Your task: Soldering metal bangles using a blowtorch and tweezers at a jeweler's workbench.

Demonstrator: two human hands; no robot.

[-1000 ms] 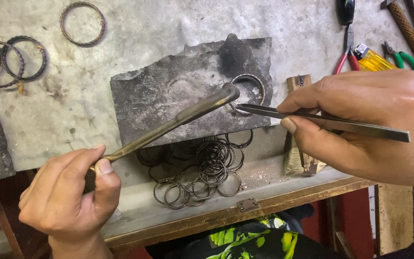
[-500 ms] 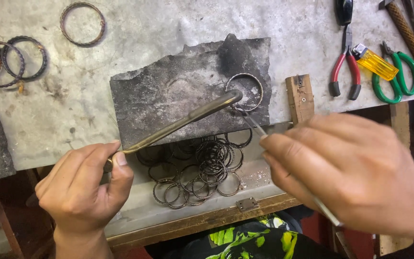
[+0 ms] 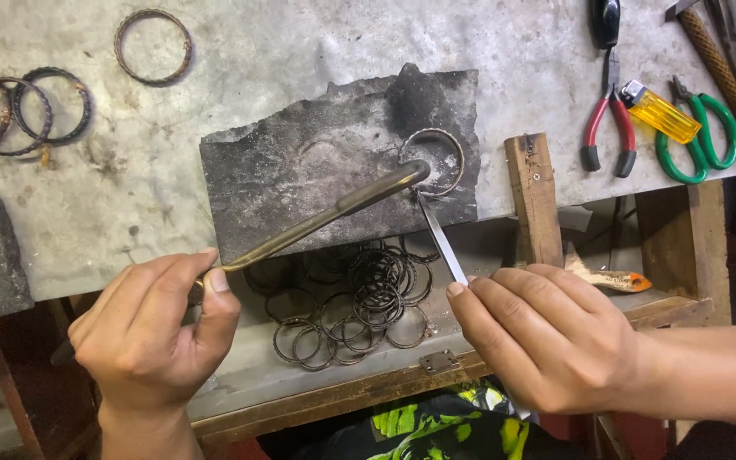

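Note:
My left hand (image 3: 151,332) grips a long brass torch pipe (image 3: 325,213) whose curved tip ends at the rim of a metal bangle (image 3: 436,160). The bangle lies flat on a charred grey slab (image 3: 317,162). Steel tweezers (image 3: 440,237) are held in my right hand (image 3: 547,336), their points touching the bangle's lower left edge beside the pipe tip. Below the slab, a heap of several plain wire rings (image 3: 359,307) lies in a wooden tray (image 3: 342,388).
Finished twisted bangles (image 3: 27,111) and a single one (image 3: 153,47) lie at the upper left. Red-handled pliers (image 3: 608,128), a yellow lighter (image 3: 658,112) and green-handled snips (image 3: 700,136) rest at the upper right. A wooden block (image 3: 534,198) stands right of the slab.
My right hand swung from the right side down to below the slab, turning the tweezers so they now point up at the bangle's lower edge. The left hand dropped slightly.

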